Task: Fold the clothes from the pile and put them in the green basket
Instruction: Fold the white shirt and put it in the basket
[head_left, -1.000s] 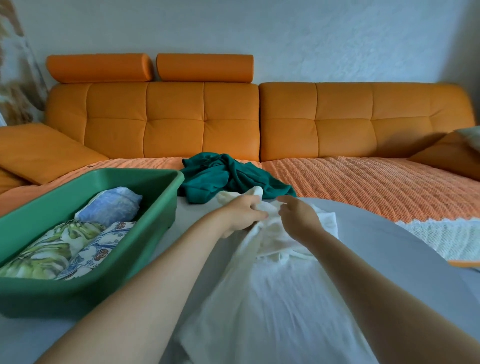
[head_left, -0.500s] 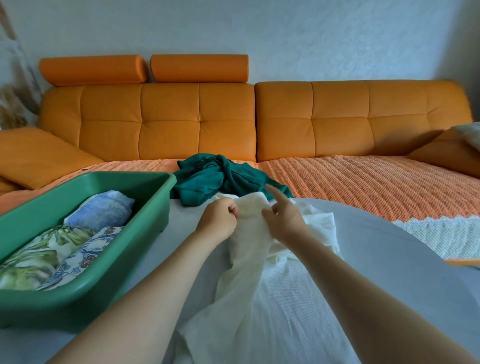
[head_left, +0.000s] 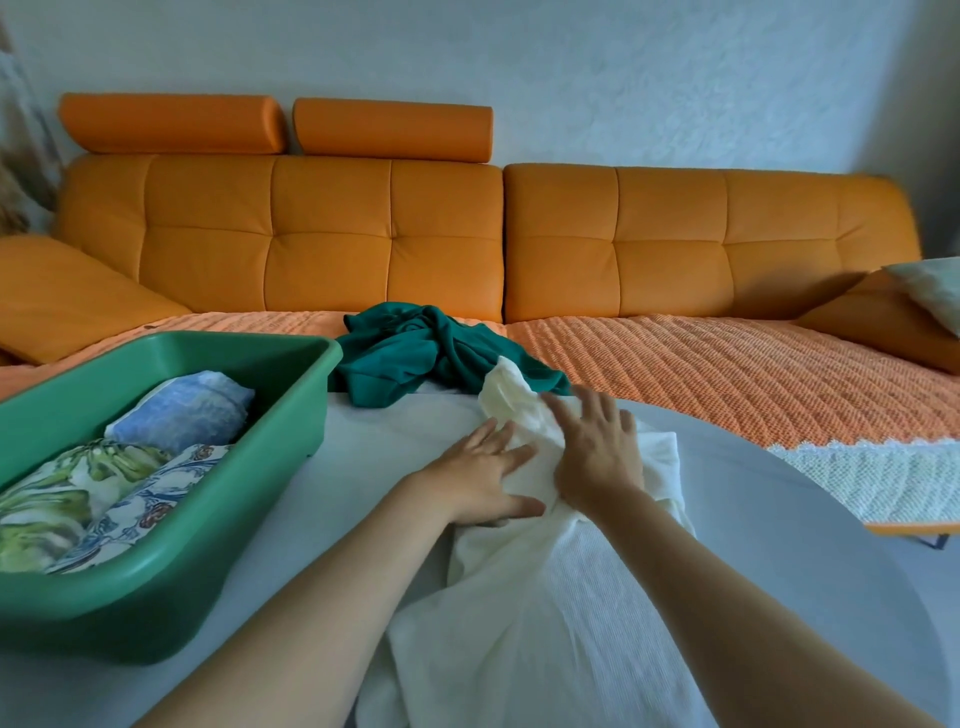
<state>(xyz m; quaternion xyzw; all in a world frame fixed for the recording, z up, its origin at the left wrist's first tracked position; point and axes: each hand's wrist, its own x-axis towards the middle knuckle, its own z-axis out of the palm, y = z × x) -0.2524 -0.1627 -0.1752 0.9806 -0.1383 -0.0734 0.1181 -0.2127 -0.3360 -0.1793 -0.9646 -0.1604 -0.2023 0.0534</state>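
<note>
Both sets of fingers (head_left: 589, 415) press white garment (head_left: 545, 597).

Count log, your view.
You have 1 basket (head_left: 156, 618), 3 folded pieces (head_left: 179, 413) (head_left: 62, 486) (head_left: 156, 493) in it, 1 white garment (head_left: 545, 623), 1 teal garment (head_left: 395, 358).

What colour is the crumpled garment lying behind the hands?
Dark teal green garment, plain with no pattern, seen best in the head view.

Left hand (head_left: 480, 475) and right hand (head_left: 597, 447) flat, fingers (head_left: 589, 402) spread, side by side.
</note>
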